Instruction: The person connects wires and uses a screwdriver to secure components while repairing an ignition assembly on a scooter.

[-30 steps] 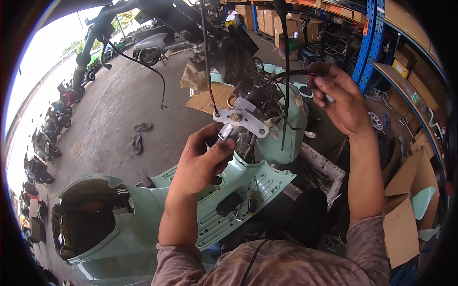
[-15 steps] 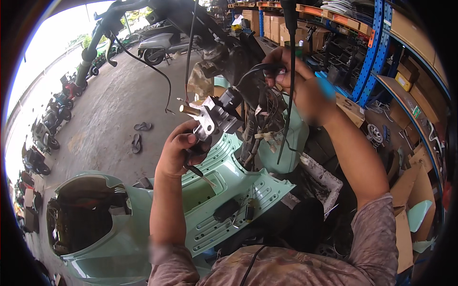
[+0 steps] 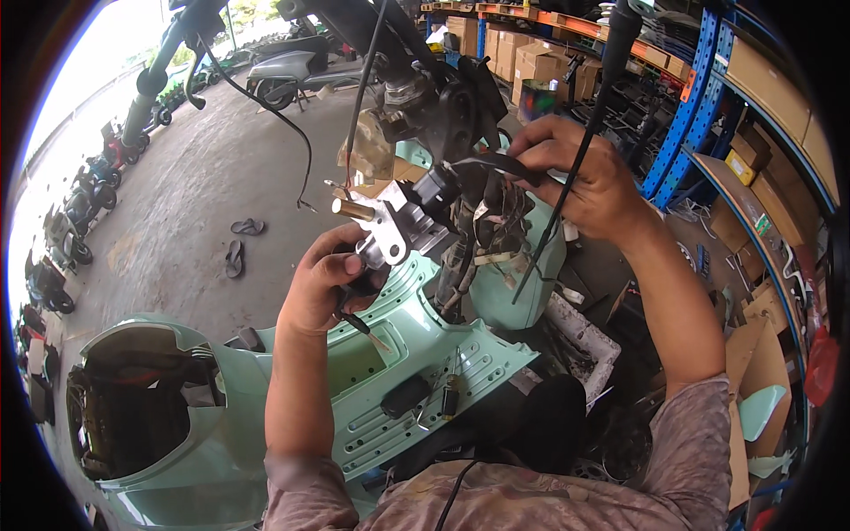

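Right hand (image 3: 586,184): lower, pinching cable (image 3: 490,162) to its left | Left hand (image 3: 320,279): curled round unit (image 3: 386,232) | Risk: hard pull could strain cable

No word or number can be read clearly. The label-like marks stand in the background, mostly at the right. A yellow box (image 3: 742,168) on the rack shelf (image 3: 719,180) bears small marks, too fine to make out. Near that shelf's edge is a small green-and-white patch (image 3: 762,225), perhaps a label, also illegible. An orange patch (image 3: 688,87) shows against the blue rack upright (image 3: 683,133); whether it is a sticker cannot be told. Farther back, a cylindrical tin (image 3: 537,100) has a multicoloured, blurred side, and brown cardboard cartons (image 3: 537,65) carry faint, unreadable marks.
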Demonstrator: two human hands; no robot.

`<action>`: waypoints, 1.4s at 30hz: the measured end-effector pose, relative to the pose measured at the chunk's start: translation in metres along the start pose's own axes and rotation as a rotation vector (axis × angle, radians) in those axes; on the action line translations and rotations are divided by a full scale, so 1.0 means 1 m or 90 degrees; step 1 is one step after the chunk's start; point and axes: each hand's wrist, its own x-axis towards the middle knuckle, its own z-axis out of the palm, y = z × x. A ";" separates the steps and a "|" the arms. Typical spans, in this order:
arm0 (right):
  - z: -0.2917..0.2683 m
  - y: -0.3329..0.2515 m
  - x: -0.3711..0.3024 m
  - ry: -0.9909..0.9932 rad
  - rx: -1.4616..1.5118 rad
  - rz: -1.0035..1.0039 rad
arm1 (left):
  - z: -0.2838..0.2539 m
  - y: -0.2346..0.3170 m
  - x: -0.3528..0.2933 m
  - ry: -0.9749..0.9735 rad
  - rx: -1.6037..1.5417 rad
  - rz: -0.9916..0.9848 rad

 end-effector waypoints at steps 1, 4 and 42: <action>0.007 0.001 0.005 -0.005 -0.016 -0.003 | -0.001 0.000 0.000 -0.002 0.014 -0.001; 0.029 0.004 0.015 0.000 -0.076 0.000 | 0.001 0.001 -0.003 0.012 0.076 0.000; 0.049 0.061 -0.005 -0.017 0.374 0.427 | 0.048 -0.002 -0.024 0.167 0.286 -0.028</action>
